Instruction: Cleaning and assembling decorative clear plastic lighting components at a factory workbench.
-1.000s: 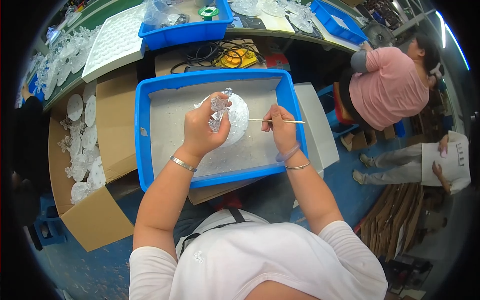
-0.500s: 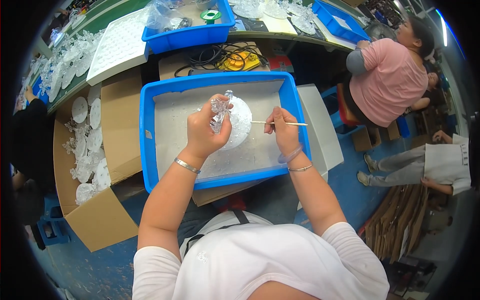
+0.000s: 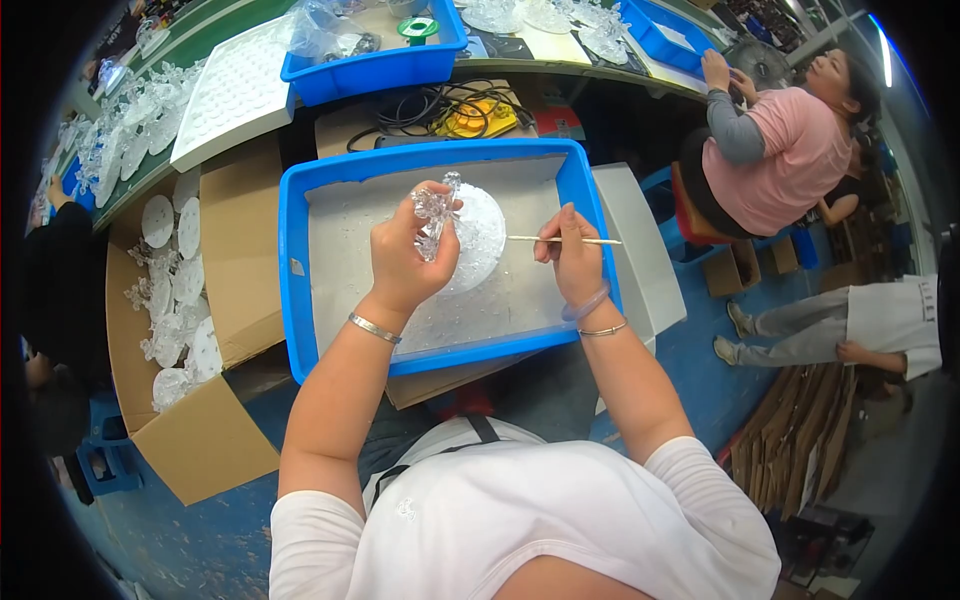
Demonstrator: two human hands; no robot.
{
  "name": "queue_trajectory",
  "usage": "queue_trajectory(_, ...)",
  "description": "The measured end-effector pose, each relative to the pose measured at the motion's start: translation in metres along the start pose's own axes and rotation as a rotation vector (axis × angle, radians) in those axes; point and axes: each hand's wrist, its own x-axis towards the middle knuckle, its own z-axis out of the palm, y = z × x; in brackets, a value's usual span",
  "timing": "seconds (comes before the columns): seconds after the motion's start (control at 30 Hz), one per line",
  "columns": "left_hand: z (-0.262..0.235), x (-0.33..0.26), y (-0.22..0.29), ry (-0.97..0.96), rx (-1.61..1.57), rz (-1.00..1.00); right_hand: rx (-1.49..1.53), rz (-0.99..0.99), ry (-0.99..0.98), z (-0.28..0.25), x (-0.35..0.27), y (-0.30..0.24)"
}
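Note:
My left hand [image 3: 412, 258] holds a clear plastic ornament with a round white disc base [image 3: 478, 236] above a blue tray [image 3: 296, 300] on my lap. A small clear sprig [image 3: 434, 212] sticks out between my fingers. My right hand [image 3: 572, 258] pinches a thin pale stick [image 3: 580, 240] that points left at the disc's edge. Both wrists wear bracelets. The tray's grey floor is strewn with tiny clear bits.
An open cardboard box [image 3: 190, 440] at my left holds several white discs and clear parts. Another blue tray [image 3: 372, 62] and a white moulded panel [image 3: 230, 90] lie on the bench ahead, with cables [image 3: 440, 104]. A person in a pink top [image 3: 790, 150] sits at the right.
The ornament has been turned slightly in my left hand. My right hand and stick stay at the disc's edge.

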Motion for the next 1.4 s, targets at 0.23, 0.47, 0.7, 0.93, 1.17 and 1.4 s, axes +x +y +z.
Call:
queue_trajectory(0.23, 0.001, 0.001, -0.005, 0.047, -0.021, -0.001, -0.09, 0.014, 0.003, 0.003, 0.003, -0.004)
queue_trajectory(0.47, 0.002, 0.003, -0.006, 0.073, -0.037, -0.039, 0.032, 0.035, 0.067, -0.005, 0.004, 0.0)
queue_trajectory(0.7, 0.001, 0.002, -0.009, 0.043, 0.032, 0.03, 0.145, 0.089, -0.03, -0.003, 0.007, -0.003)
queue_trajectory(0.93, 0.001, 0.001, -0.008, 0.004, 0.003, 0.008, 0.02, 0.091, -0.045, -0.003, 0.007, -0.003)
queue_trajectory(1.17, 0.003, -0.003, -0.01, 0.002, -0.057, -0.003, 0.041, 0.05, -0.01, -0.005, 0.004, 0.001)
queue_trajectory(1.4, 0.002, 0.0, -0.015, 0.028, -0.086, -0.01, 0.064, 0.043, 0.015, 0.0, 0.008, -0.001)
